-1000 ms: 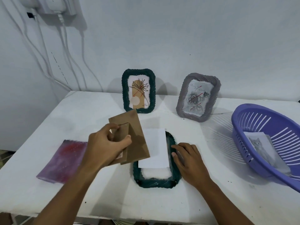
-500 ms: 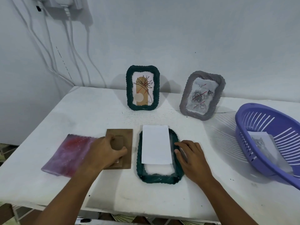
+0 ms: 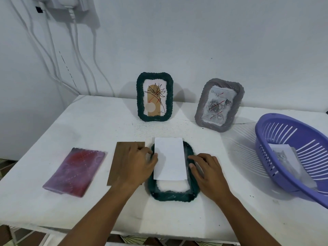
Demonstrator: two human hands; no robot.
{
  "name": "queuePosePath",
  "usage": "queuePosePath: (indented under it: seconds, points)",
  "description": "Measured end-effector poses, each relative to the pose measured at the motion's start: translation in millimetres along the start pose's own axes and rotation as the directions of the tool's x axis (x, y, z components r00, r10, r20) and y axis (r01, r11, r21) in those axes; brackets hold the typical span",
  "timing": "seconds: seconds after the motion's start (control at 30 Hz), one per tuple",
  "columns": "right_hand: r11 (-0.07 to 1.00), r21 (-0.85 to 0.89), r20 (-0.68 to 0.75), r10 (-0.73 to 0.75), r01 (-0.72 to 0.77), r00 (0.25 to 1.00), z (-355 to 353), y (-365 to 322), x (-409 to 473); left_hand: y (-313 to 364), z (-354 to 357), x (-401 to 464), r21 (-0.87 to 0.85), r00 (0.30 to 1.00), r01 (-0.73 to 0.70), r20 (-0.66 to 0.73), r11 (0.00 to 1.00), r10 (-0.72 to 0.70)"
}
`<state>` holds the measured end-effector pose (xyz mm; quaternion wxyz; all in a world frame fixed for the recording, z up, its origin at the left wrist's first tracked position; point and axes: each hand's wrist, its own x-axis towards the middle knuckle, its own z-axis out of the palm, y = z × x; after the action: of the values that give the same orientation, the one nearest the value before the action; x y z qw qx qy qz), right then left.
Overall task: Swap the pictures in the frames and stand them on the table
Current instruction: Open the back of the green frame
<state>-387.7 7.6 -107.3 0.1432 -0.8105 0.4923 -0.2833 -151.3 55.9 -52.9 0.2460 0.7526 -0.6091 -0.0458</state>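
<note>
A dark green frame (image 3: 170,197) lies face down near the front of the white table (image 3: 92,121). A white sheet (image 3: 169,158), a picture with its blank back up, lies in its opening. My left hand (image 3: 136,164) rests over the brown backing board (image 3: 122,151), which lies flat to the left of the frame. Its fingertips touch the sheet's left edge. My right hand (image 3: 207,173) rests with relaxed fingers on the frame's right rim. Two frames with pictures stand at the back: a green one (image 3: 140,100) and a grey one (image 3: 204,107).
A purple-red picture (image 3: 76,171) lies flat at the front left. A purple plastic basket (image 3: 276,125) at the right edge holds a cat picture (image 3: 284,158). White cables (image 3: 53,50) hang down the wall at the back left.
My left hand has laid the brown backing board flat on the table and slid right to the white sheet's edge. My right hand has stayed on the frame's rim.
</note>
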Motion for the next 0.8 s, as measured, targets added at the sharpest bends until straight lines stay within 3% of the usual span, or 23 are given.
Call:
queuePosePath:
  seconds: [0.27, 0.8]
  points:
    - [1.000, -0.010, -0.015, -0.021, 0.020, 1.000, 0.1, 0.4, 0.3, 14.1, 25.5, 12.6, -0.050, 0.973, 0.198, 0.128, 0.979, -0.190]
    - [0.998, -0.038, -0.021, -0.060, 0.059, 0.998, 1.5, 1.6, 0.2, 22.8, 32.9, 18.9, -0.076, 0.912, 0.406, 0.102, 0.911, -0.398]
